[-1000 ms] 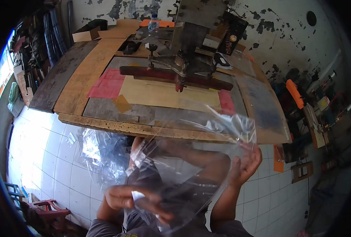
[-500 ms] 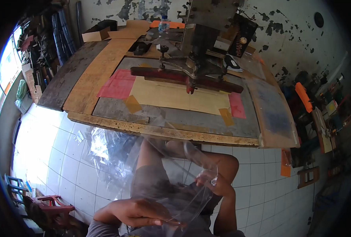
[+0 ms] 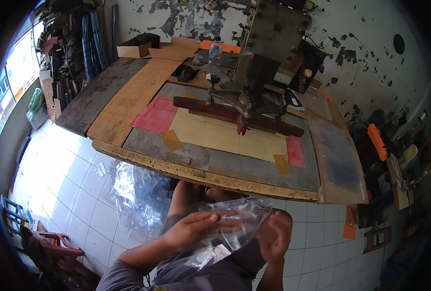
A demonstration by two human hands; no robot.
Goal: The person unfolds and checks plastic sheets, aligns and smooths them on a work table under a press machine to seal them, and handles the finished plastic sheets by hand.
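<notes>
A crumpled clear plastic sheet (image 3: 247, 213) is bunched between my two hands above my lap, its lower end hanging shiny over my shorts. My left hand (image 3: 201, 228) holds its left side, the fingers stretched along the film and the thumb above them. On the other side, my right hand (image 3: 275, 236) has curled fingers at the right edge of the sheet; the film partly veils the grip. More loose clear plastic (image 3: 140, 194) lies heaped on the floor to my left.
Ahead stands a worktable (image 3: 201, 170) with a heavy press (image 3: 247, 104) over a taped yellow sheet (image 3: 225, 138) between pink pieces. Behind are a water bottle (image 3: 215, 47) and an open cardboard box (image 3: 134, 50). A red stool (image 3: 55, 247) stands at lower left.
The plastic, spread wide across my lap before, is now gathered into a smaller bundle. My left hand has risen and moved right; my right hand has turned. The view has shifted slightly.
</notes>
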